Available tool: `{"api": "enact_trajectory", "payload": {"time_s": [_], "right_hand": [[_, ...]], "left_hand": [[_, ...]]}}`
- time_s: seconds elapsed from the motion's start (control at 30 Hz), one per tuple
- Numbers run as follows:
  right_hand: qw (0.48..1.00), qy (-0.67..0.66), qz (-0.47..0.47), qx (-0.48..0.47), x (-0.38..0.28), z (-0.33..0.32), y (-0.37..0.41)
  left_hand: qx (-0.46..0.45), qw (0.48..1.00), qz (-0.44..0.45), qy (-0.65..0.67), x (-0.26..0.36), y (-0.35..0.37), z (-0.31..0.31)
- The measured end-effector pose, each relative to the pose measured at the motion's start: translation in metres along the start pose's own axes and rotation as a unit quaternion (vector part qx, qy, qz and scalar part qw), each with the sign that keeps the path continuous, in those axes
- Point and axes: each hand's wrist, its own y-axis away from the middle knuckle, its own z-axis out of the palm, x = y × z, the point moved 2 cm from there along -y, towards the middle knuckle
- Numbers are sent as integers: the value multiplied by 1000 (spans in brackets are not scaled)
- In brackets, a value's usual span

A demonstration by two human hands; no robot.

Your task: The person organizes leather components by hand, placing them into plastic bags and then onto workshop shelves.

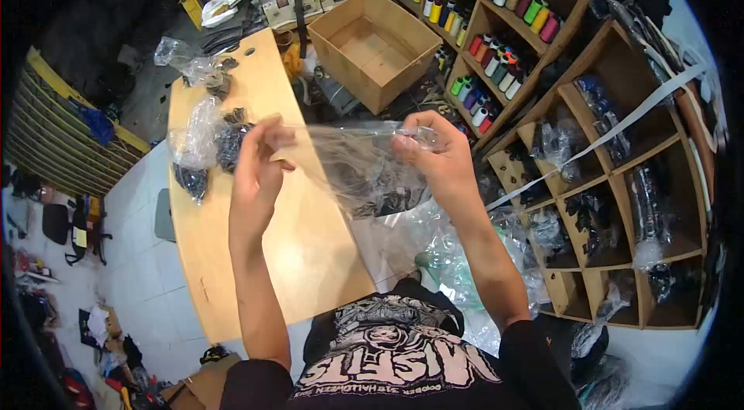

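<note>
A clear plastic bag is stretched between my hands, above the right edge of the wooden table. On its left side my left hand is at the bag's edge, its fingers curled and partly blurred. My right hand pinches the bag's upper right corner between thumb and fingers. Dark shapes show through or behind the lower part of the bag; I cannot tell which. Left of my left hand, clear bags with dark contents lie on the table.
An open cardboard box stands beyond my hands. Shelves with thread spools rise at the back right. Wooden cubbies with bagged items stand at the right. A heap of clear plastic lies beneath my right forearm.
</note>
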Motion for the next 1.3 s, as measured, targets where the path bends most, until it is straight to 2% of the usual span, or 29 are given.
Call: {"api": "enact_trajectory", "payload": {"time_s": [0.07,0.1,0.17,0.27,0.3,0.33,0.37,0.47,0.5,0.53,0.57,0.6,0.63,0.67,0.73,0.8,0.87,0.9,0.93,0.97,1.0,1.07,1.1,1.13,1.17,1.2,1.23,1.27,1.3], "right_hand": [[998,-5,-59,-38,-4,5,-3],[997,13,-65,-37,-14,12,-2],[996,3,-88,-7,-22,28,-3],[989,138,-55,-14,-30,52,1],[987,147,-59,-1,-33,50,3],[972,189,-136,13,-41,46,4],[949,231,-212,25,-50,41,6],[909,327,-253,45,-75,10,17],[902,362,-230,46,-91,5,29],[896,373,-233,57,-102,-1,38],[929,272,-231,97,-112,-11,47],[951,163,-228,133,-119,-21,55],[951,184,-209,133,-118,-35,61],[948,185,-216,143,-113,-43,64],[930,327,-171,9,-80,-47,68],[855,479,-196,-38,6,-57,70],[819,494,-291,33,78,-50,66],[818,494,-292,43,75,-51,69],[901,397,-169,41,73,-53,69],[957,286,-44,37,74,-56,70],[957,283,-49,47,87,-62,71],[862,446,-236,47,112,-74,73],[872,476,-101,-61,108,-73,78],[873,474,-98,-60,111,-76,90],[962,258,8,-87,118,-78,104],[987,26,114,-109,124,-80,116],[987,25,116,-111,107,-81,121],[967,157,128,-158,72,-76,124],[928,284,136,-200,37,-70,125]], "left_hand": [[-81,990,59,99,-25,-6,0],[-167,982,62,-56,-54,-10,-5],[-268,960,78,-33,-62,-2,38],[-285,954,65,-70,-51,17,98],[-250,968,9,-1,-51,17,110],[-215,973,-46,67,-51,16,120],[-190,978,74,33,-51,15,122],[-282,957,-3,70,-74,5,120],[-282,958,49,-2,-65,4,116],[-277,953,102,-72,-57,5,111],[-285,951,107,-63,-65,7,110],[-290,956,25,-26,-80,10,107],[-295,954,-56,7,-86,13,107],[-305,951,-49,6,-86,15,108],[-276,957,-34,85,-73,20,110],[-315,942,9,115,-44,22,123],[-262,913,295,-101,-4,42,150],[-230,856,341,-313,13,49,153],[-238,851,348,-313,22,54,151],[-241,865,257,-357,25,57,147],[-241,870,165,-398,31,62,140],[-505,755,126,-399,77,103,139],[-540,749,262,-281,84,122,156],[-555,721,385,-152,87,136,166],[-525,668,474,-231,82,131,179],[-525,670,471,-232,66,119,186],[-470,636,508,-342,45,101,188],[-406,589,537,-447,32,88,186],[-405,589,537,-448,29,85,182]]}}
